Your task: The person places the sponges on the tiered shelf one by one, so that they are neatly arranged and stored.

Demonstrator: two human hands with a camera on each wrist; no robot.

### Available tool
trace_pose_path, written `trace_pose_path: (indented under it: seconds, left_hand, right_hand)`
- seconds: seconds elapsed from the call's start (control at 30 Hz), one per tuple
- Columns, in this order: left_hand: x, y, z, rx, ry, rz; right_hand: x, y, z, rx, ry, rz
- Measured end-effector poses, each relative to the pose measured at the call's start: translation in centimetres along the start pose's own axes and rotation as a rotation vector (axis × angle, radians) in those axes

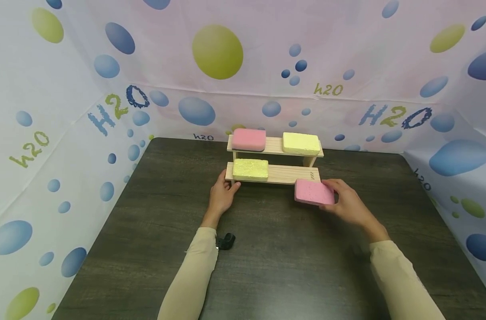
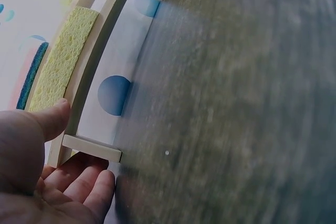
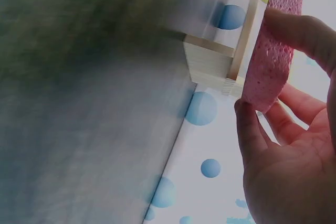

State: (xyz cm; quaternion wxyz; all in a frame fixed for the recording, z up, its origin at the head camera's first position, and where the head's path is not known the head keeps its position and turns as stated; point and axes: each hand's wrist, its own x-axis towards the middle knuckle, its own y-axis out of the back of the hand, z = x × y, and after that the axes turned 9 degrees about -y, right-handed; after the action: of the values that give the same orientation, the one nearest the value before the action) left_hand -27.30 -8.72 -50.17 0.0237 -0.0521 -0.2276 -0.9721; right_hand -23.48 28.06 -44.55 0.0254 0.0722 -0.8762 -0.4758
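A small two-tier wooden shelf [image 1: 286, 174] stands toward the back of the table. My left hand [image 1: 222, 194] grips its lower left end; in the left wrist view the thumb [image 2: 55, 119] lies by the board's front edge and the other fingers curl around the end support. Between the thumb and fingers of my right hand [image 1: 345, 202] is a pink sponge [image 1: 314, 192], raised in front of the lower tier's right end. A yellow sponge [image 1: 250, 170] sits on the lower tier at the left. The upper tier bears a pink scrub sponge [image 1: 248, 139] and another yellow sponge [image 1: 300, 143].
A dark wood-grain table [image 1: 267, 249] lies under the shelf and both forearms. Behind and on both sides hangs a white curtain [image 1: 259, 53] with blue and green dots. A black wrist strap device [image 1: 225, 241] sits by the left sleeve.
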Motion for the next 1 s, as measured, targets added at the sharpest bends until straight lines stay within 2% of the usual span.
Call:
trace_pose_path:
  seconds: [0.27, 0.53, 0.77, 1.0]
  left_hand:
    - [-0.1, -0.1, -0.1, -0.011, -0.001, -0.008]
    - [-0.1, 0.0, 0.0, -0.003, -0.003, -0.004]
    - [0.0, 0.0, 0.1, 0.002, 0.008, -0.004]
    - [0.1, 0.0, 0.0, 0.007, 0.011, 0.0]
  right_hand:
    - [3.1, 0.3, -1.0, 0.005, -0.025, 0.006]
    - [5.7, 0.2, -2.6, 0.012, 0.0, -0.011]
    - [6.8, 0.3, -3.2, 0.006, 0.0, -0.043]
    - [7.4, 0.0, -2.7, 0.015, -0.021, -0.074]
